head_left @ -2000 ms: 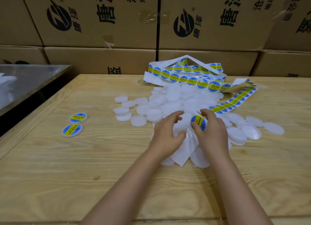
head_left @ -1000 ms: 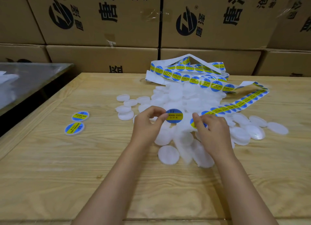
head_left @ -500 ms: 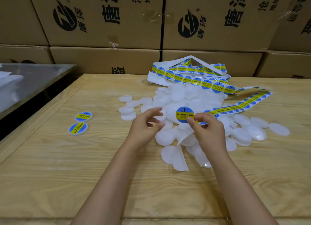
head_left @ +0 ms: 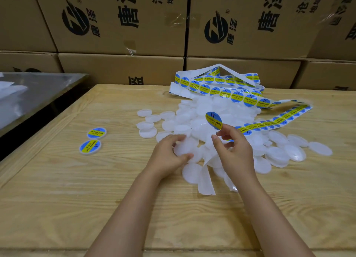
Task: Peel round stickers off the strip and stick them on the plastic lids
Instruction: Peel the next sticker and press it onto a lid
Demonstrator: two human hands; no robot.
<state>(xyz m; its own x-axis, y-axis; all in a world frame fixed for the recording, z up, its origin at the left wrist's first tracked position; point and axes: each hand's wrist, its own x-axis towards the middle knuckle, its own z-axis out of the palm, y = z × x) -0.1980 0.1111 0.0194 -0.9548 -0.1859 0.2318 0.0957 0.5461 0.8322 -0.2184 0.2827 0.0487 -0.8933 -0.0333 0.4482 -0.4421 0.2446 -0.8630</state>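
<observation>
A pile of white translucent plastic lids [head_left: 215,110] covers the middle of the wooden table [head_left: 57,189]. A long white strip of blue-and-yellow round stickers [head_left: 227,92] loops over the back of the pile and runs down to my right hand. My right hand [head_left: 234,151] pinches one peeled round sticker [head_left: 214,120] by its lower edge, held upright above the lids. My left hand [head_left: 169,154] grips a single white lid [head_left: 187,148] at the near side of the pile. The empty end of the backing strip [head_left: 206,181] hangs below my right hand.
Two lids with stickers on them [head_left: 93,140] lie apart at the left of the table. Stacked cardboard boxes [head_left: 123,20] form a wall right behind the table. A steel table [head_left: 44,87] holding white material stands at the far left, across a dark gap.
The peeled sticker passed from my left fingers to my right fingers and rose above the pile. My left hand dropped down and took hold of a white lid.
</observation>
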